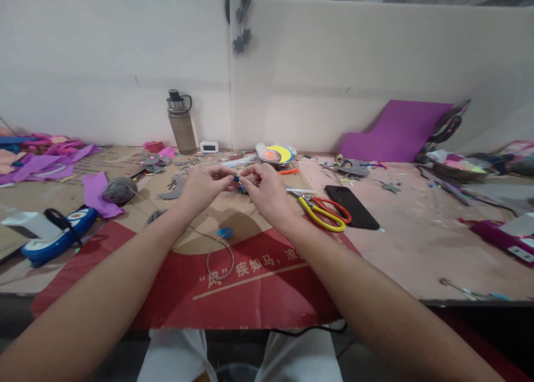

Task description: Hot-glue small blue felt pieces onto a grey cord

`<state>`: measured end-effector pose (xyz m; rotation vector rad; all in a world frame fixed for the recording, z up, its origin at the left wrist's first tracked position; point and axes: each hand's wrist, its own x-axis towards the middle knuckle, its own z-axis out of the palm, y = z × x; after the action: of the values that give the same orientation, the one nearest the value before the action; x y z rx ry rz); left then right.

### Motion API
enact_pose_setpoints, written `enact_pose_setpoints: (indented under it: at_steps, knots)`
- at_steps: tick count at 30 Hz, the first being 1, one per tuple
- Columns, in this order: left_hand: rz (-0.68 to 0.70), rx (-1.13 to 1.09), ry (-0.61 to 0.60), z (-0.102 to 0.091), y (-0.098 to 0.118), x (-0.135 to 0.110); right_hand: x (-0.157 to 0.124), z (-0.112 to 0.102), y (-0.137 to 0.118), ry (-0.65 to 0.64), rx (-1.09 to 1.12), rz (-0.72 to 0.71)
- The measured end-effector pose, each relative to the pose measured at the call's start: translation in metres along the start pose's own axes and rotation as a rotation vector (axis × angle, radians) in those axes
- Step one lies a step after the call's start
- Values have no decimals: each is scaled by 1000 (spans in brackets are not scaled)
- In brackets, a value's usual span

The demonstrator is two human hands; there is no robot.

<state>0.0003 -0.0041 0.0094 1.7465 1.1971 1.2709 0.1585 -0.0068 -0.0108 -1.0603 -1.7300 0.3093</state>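
Observation:
Both my hands meet above the middle of the table. My left hand (203, 185) and my right hand (267, 188) each pinch a small blue piece (236, 178) held between their fingertips. A grey yarn strand (220, 254) hangs from the hands and loops onto the red and brown cardboard (250, 282) below. Another small blue piece (224, 232) lies on the cardboard under my hands. A grey yarn ball (119, 190) sits to the left.
Yellow and orange scissors (325, 211) and a black phone (351, 206) lie right of my hands. A water bottle (181, 122), a small white clock (209, 147), purple felt scraps (41, 162), a purple sheet (396, 130) and a blue tool (58, 234) surround the work area.

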Motion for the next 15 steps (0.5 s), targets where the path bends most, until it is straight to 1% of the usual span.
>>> enact_pose_setpoints:
  at_steps: [2,4,10,15]
  knots:
    - [4,27,-17,-1,1,0,-1,-1,0,11,-56,-45]
    - [0,30,-20,-1,0,0,-1,-3,-1,8,-82,-60]
    - [-3,17,-58,0,-4,0,0,-4,-1,22,-110,2]
    - [-47,-62,-45,2,1,0,-1,-1,-1,-4,-149,15]
